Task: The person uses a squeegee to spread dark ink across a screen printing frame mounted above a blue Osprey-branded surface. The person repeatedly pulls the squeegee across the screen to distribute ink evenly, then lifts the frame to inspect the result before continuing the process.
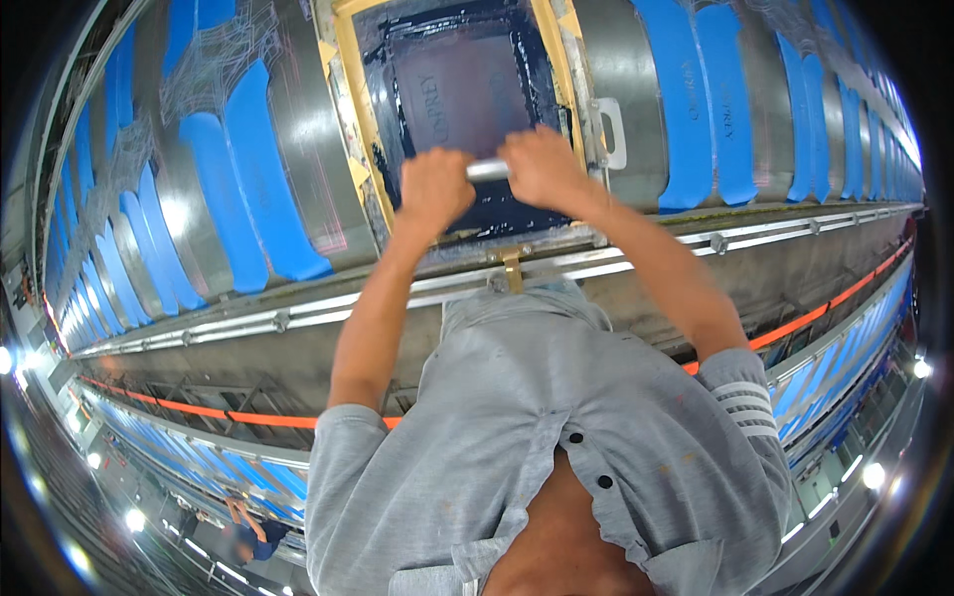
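Note:
My left hand (435,189) and my right hand (545,169) are closed on a silver-handled squeegee (487,171), held across the lower part of a screen-printing frame (343,94). The frame has yellowish borders, dark blue ink round a reddish-grey middle, and a white handle (611,134) on its right side. Its lower edge has a brass-coloured fitting (513,266). The squeegee's blade is hidden behind my fists.
A long metal printing table (596,70) carries blue cut fabric pieces (243,179) on both sides of the frame. A metal rail (646,248) runs along its near edge. Another person (260,536) in dark clothing is at a similar table at the lower left.

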`<control>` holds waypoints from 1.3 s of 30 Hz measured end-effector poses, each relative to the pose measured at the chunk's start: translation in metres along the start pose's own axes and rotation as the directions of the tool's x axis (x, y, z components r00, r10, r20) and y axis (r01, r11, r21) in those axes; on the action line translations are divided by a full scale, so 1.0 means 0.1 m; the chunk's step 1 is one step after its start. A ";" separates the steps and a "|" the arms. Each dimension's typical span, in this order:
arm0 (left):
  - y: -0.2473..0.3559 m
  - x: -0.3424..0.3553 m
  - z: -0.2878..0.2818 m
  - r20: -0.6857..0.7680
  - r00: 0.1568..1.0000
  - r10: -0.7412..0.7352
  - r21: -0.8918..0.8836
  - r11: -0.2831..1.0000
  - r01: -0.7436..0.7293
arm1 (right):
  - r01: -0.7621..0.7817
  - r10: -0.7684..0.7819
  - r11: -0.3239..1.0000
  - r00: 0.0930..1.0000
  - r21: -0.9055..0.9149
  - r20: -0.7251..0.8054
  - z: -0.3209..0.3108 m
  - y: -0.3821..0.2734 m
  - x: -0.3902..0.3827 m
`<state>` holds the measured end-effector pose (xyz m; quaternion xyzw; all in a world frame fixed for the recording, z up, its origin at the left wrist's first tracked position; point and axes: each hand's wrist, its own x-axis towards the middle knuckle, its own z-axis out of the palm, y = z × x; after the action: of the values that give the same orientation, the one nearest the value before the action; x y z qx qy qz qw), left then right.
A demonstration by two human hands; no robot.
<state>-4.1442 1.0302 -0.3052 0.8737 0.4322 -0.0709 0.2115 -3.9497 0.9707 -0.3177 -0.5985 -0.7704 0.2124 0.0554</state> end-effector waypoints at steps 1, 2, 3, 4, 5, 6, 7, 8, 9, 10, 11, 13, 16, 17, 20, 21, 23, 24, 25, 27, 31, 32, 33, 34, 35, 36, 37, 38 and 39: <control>-0.12 0.34 -0.10 0.018 0.999 -0.039 0.110 0.993 0.037 | -0.087 0.089 0.996 0.993 -0.032 0.072 -0.17 0.12 0.35; -0.20 0.62 -0.24 -0.094 0.995 -0.034 0.132 0.990 0.047 | -0.053 0.055 0.997 0.998 -0.054 0.022 -0.24 0.33 0.67; -0.37 0.99 -0.35 -0.043 0.997 -0.062 0.090 0.994 0.066 | -0.053 0.055 0.997 0.998 -0.063 0.019 -0.43 0.44 0.98; -0.40 1.25 -0.56 -0.057 0.997 -0.061 0.109 0.992 0.066 | -0.077 0.073 0.995 0.996 -0.069 -0.054 -0.57 0.55 1.22; -0.50 1.50 -0.61 -0.114 0.993 -0.035 0.136 0.989 0.051 | -0.067 0.063 0.996 0.995 -0.057 -0.077 -0.60 0.71 1.45; -0.57 1.69 -0.68 -0.137 0.990 -0.017 0.112 0.993 0.032 | -0.040 0.033 0.996 0.996 -0.079 -0.084 -0.62 0.87 1.64; -0.62 1.79 -0.69 -0.160 0.987 -0.008 0.087 0.996 0.022 | -0.058 0.050 0.993 0.996 -0.101 -0.079 -0.61 0.92 1.78; -0.64 1.79 -0.63 -0.169 0.986 -0.010 0.094 0.995 0.026 | -0.054 0.046 0.994 0.995 -0.097 -0.083 -0.56 0.93 1.80; -0.66 1.74 -0.57 -0.173 0.985 -0.013 0.103 0.994 0.032 | -0.050 0.043 0.995 0.995 -0.087 -0.085 -0.50 0.89 1.76; -0.63 1.68 -0.53 -0.174 0.985 -0.007 0.116 0.993 0.028 | -0.055 0.048 0.996 0.995 -0.075 -0.092 -0.45 0.86 1.69; -0.56 1.51 -0.43 -0.156 0.988 0.003 0.087 0.996 0.011 | 0.024 -0.048 0.993 0.975 -0.112 -0.216 -0.29 0.84 1.50; -0.43 0.99 -0.16 -0.229 0.973 0.018 0.037 0.999 -0.010 | 0.041 -0.057 0.993 0.987 -0.108 -0.149 -0.21 0.50 1.02; -0.06 0.14 0.18 -0.262 0.964 0.036 -0.066 0.996 -0.055 | 0.048 -0.056 0.997 0.990 -0.068 -0.133 0.08 0.10 0.16; 0.07 -0.13 0.29 -0.239 0.971 0.024 -0.094 0.994 -0.048 | 0.049 -0.052 0.999 0.988 -0.023 -0.146 0.15 -0.04 -0.12; 0.28 -0.71 0.49 -0.253 0.967 0.038 -0.164 0.983 -0.082 | 0.023 -0.025 1.000 0.994 -0.022 -0.111 0.36 -0.34 -0.65; 0.27 -0.73 0.46 -0.248 0.968 0.040 -0.181 0.980 -0.087 | 0.021 -0.022 1.000 0.998 -0.018 -0.066 0.33 -0.34 -0.63; 0.15 -0.59 0.37 -0.144 0.989 0.030 -0.170 0.984 -0.055 | 0.005 -0.005 1.000 1.000 -0.009 0.026 0.22 -0.27 -0.47; 0.10 -0.38 0.19 -0.041 0.999 0.011 -0.140 0.990 -0.016 | -0.010 0.008 0.999 0.999 0.036 0.043 0.13 -0.16 -0.28; 0.03 -0.13 0.06 -0.029 0.999 -0.015 -0.094 0.995 0.012 | -0.025 0.024 1.000 0.995 0.010 0.098 0.00 -0.05 -0.03; -0.20 0.49 -0.21 0.007 1.000 -0.028 0.082 0.996 0.028 | -0.034 0.037 0.999 0.994 -0.036 0.107 -0.24 0.27 0.60; -0.63 1.70 -0.62 -0.088 0.996 -0.020 0.080 0.996 0.027 | -0.103 0.104 0.994 0.994 -0.034 0.027 -0.70 0.79 1.65; -0.72 1.86 -0.66 -0.094 0.995 -0.031 0.060 0.998 0.037 | -0.139 0.140 0.990 0.989 -0.012 0.047 -0.77 0.83 1.83; -0.75 1.92 -0.67 -0.110 0.994 -0.020 0.076 0.997 0.028 | -0.117 0.121 0.991 0.991 -0.066 0.052 -0.75 0.92 1.92; -0.78 1.96 -0.68 -0.127 0.992 -0.011 0.091 0.996 0.022 | -0.090 0.098 0.989 0.993 -0.120 0.059 -0.73 0.98 1.99; -0.79 1.96 -0.66 -0.147 0.989 -0.005 0.106 0.994 0.020 | -0.058 0.071 0.983 0.995 -0.175 0.066 -0.68 1.01 2.02; -0.78 1.86 -0.57 -0.130 0.991 -0.020 0.086 0.996 0.031 | -0.029 0.031 0.988 0.999 -0.149 0.012 -0.56 0.98 1.95; -0.67 1.67 -0.49 -0.114 0.993 -0.024 0.069 0.997 0.032 | -0.008 0.002 0.992 0.999 -0.126 -0.051 -0.44 0.90 1.73; -0.55 1.47 -0.40 -0.083 0.996 -0.028 0.062 0.998 0.033 | 0.009 -0.019 0.996 0.993 -0.087 -0.114 -0.31 0.81 1.48; -0.47 1.20 -0.30 -0.111 0.994 -0.021 0.027 0.999 0.024 | 0.031 -0.043 0.995 0.991 -0.100 -0.124 -0.22 0.67 1.23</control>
<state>-4.1090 1.1557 -0.3293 0.8743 0.4519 -0.0306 0.1742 -3.9161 1.1058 -0.3447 -0.5983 -0.7859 0.1351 0.0788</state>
